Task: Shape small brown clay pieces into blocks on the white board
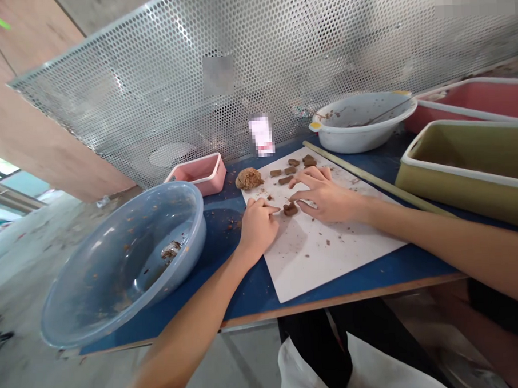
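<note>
On a white board point(294, 272) lies a small brown clay-like lump point(290, 209), between my two hands. My left hand point(259, 227) rests at the board's left edge, most fingers curled and one pointing at the lump; anything inside its fingers is hidden. My right hand point(323, 196) is over the board with its fingers spread and holds nothing visible; a fingertip comes close to the lump's right side. Beyond it are several short brown pieces point(286, 181). A larger, rough tan-brown clump point(248, 178) sits at the board's far left corner.
A large blue translucent basin point(191, 220) tilts at the left. Behind it is a small pink tub point(215, 176). A bamboo-like stick point(370, 177) runs along the board's right. Past it stand a white basin point(357, 138), an olive bin point(465, 193) and a red bin point(436, 113). Perforated metal point(151, 90) closes the back.
</note>
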Tool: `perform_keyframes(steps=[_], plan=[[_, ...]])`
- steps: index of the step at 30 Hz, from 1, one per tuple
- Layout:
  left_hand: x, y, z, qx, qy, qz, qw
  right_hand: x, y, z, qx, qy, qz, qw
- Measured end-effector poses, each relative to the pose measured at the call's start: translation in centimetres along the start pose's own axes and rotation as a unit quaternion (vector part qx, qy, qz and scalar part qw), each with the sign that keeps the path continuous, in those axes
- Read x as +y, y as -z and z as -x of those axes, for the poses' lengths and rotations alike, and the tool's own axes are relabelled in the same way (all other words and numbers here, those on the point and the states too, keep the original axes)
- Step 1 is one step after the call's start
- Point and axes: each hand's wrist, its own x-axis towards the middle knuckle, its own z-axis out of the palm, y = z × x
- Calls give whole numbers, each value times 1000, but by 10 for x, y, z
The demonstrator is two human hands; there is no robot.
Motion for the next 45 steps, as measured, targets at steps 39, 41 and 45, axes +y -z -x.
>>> perform_keyframes(steps=[39,41,45], plan=[[-1,-8,-14,14,-11,102,995,-5,-4,1,-65,-19,-74,995],[-1,-9,-15,11,-9,107,994,-7,-1,0,-82,-27,-76,993],[-2,-9,-15,12,-6,111,994,-10,5,-1,-93,-27,-77,992]])
